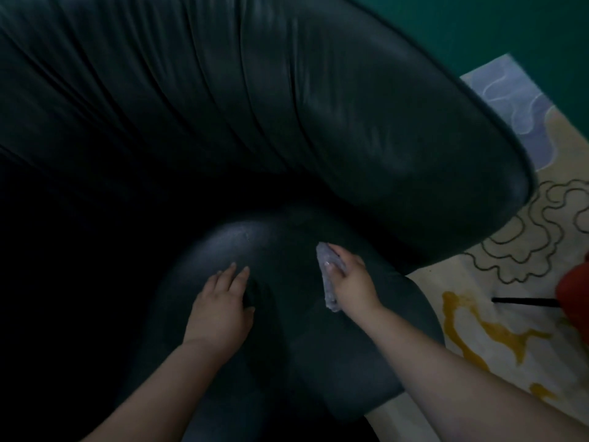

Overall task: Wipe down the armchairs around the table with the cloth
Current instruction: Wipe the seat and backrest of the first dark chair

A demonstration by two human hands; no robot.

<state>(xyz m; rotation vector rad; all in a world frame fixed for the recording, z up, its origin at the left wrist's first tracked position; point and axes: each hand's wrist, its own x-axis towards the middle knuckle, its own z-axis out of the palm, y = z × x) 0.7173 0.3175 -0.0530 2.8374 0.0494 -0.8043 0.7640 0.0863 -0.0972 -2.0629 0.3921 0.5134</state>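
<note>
A dark leather armchair (334,129) fills most of the view, its pleated back curving across the top. Its rounded seat cushion (280,244) bulges in the lower middle. My left hand (220,307) rests flat on the cushion with fingers straight, pointing away from me. A little to the right, my right hand (349,282) holds a pale crumpled cloth (328,275) against the cushion, thumb over it. The cloth sticks out beyond the fingertips and below the palm.
A cream rug (510,314) with dark looping lines and yellow patches lies to the right of the chair. A red object (573,291) with a thin black rod sits at the right edge. A green wall (478,20) stands behind.
</note>
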